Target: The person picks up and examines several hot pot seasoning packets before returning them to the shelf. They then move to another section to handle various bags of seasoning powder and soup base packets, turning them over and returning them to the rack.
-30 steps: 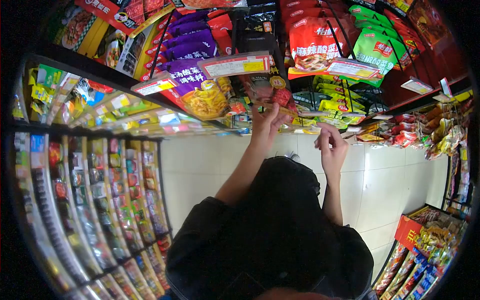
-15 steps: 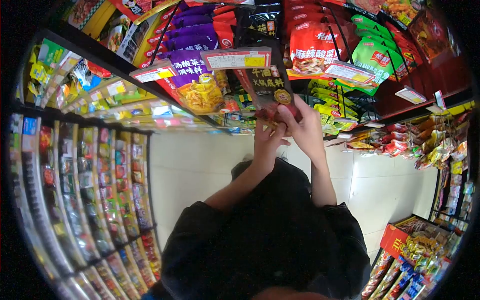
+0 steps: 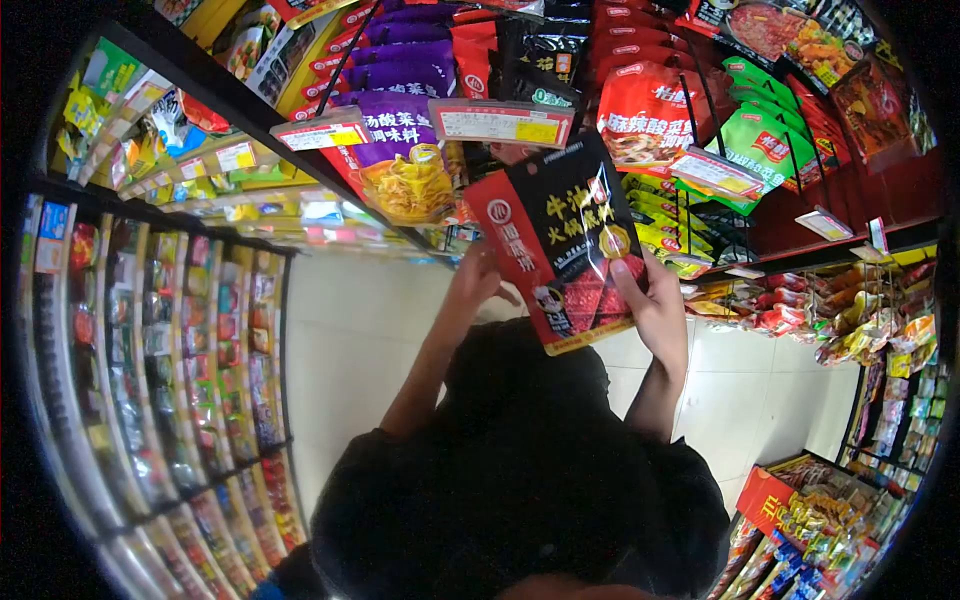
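A black and red hot pot base packet (image 3: 562,245), with gold Chinese lettering and red food pictured on its lower half, is tilted in front of the shelf with its printed face up. My right hand (image 3: 660,312) grips its lower right edge, thumb pressed on the front and the other fingers hidden behind. Beside the packet's left edge is my left hand (image 3: 479,284), its fingers apart and partly overlapped by the packet. Just beyond the packet, a price tag (image 3: 500,123) sticks out from the shelf.
Purple seasoning packets (image 3: 405,160), red packets (image 3: 652,115) and green packets (image 3: 760,140) hang in rows ahead. More shelves of packaged goods (image 3: 185,340) stand at the left. A red-fronted display box (image 3: 768,498) sits at the lower right on the pale tiled floor (image 3: 345,335).
The packet has come away from the shelf toward me and turned to show its full front. My left hand has moved left, off the packet's lower end, while my right hand keeps hold.
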Action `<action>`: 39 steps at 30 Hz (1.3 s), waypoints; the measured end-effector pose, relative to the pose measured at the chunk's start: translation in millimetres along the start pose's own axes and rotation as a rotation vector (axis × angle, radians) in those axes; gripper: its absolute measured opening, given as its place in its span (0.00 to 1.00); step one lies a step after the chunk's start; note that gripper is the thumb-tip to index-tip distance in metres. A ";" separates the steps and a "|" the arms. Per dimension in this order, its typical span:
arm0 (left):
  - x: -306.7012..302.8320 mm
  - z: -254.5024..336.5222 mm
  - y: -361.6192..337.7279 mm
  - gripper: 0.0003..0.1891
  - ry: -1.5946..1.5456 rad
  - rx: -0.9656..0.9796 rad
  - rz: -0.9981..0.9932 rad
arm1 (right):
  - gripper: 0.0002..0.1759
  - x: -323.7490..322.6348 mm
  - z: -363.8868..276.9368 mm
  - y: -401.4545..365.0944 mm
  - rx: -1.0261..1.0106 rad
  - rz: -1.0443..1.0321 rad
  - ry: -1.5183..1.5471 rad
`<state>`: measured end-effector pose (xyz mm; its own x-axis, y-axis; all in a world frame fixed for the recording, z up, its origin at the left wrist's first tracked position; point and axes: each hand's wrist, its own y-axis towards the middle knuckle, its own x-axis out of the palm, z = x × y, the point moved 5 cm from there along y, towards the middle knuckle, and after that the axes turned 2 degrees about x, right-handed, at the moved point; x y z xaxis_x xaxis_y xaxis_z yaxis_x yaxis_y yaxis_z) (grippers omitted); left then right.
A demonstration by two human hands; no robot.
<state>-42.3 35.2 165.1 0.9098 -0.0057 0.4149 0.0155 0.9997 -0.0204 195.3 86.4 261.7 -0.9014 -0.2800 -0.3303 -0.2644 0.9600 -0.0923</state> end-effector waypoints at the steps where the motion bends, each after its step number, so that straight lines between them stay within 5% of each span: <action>1: -0.7 2.8 2.2 0.31 0.021 0.038 0.076 | 0.16 -0.8 6.6 -6.2 0.051 -0.011 -0.018; 5: -0.2 -1.5 14.0 0.31 0.096 0.201 0.182 | 0.18 1.3 16.7 -35.5 -0.145 -0.089 -0.122; 9: 13.2 7.8 -9.7 0.27 -0.067 0.002 0.297 | 0.23 7.3 15.9 -57.3 -0.021 -0.339 -0.143; 11: 19.7 37.1 -12.3 0.27 -0.013 0.143 0.245 | 0.27 18.1 1.6 -59.2 -0.112 -0.389 -0.151; 12: 23.2 65.4 -15.4 0.26 0.016 0.153 0.321 | 0.30 19.2 -19.1 -60.2 0.081 -0.418 -0.153; 14: 31.2 123.0 -31.4 0.25 0.059 0.160 0.477 | 0.34 34.4 -67.1 -59.6 -0.205 -0.245 0.127; 15: 16.9 164.2 -25.4 0.23 0.087 0.484 0.386 | 0.37 37.9 -86.2 -57.9 -0.371 -0.200 0.140; 16: 19.5 199.3 -22.1 0.22 0.070 0.573 0.462 | 0.40 41.1 -104.8 -57.0 -0.536 -0.151 0.147; 18: 12.5 261.2 -6.0 0.20 0.120 0.700 0.513 | 0.44 46.6 -165.6 -37.7 -0.758 -0.151 -0.121; 19: 11.8 289.7 3.7 0.18 0.092 0.851 0.495 | 0.44 52.8 -207.7 -25.9 -0.802 -0.162 -0.277; 25: -9.6 392.9 37.5 0.19 0.047 1.107 0.389 | 0.39 98.2 -314.2 59.5 -1.067 0.009 -0.115; 28: -29.3 414.3 41.2 0.21 0.427 1.417 0.644 | 0.35 114.4 -329.4 89.0 -1.173 0.124 -0.096; 31: -17.1 421.6 18.0 0.22 1.349 1.673 1.040 | 0.35 122.3 -341.3 99.3 -1.350 0.250 -0.117; 32: -14.0 417.7 18.6 0.18 1.356 1.747 1.005 | 0.35 122.5 -344.0 102.5 -1.273 0.230 -0.115; 35: -1.4 412.9 26.1 0.15 1.686 1.578 0.888 | 0.35 126.8 -353.0 115.7 -1.320 0.283 -0.110; 39: 3.0 420.9 46.1 0.20 1.617 1.584 0.712 | 0.33 121.5 -369.1 102.3 -1.156 0.199 -0.163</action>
<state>-213.4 91.8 548.3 0.1122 0.9866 -0.1184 0.1848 0.0964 0.9780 -67.8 149.1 558.9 -0.9297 -0.0420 -0.3660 -0.3526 0.3892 0.8510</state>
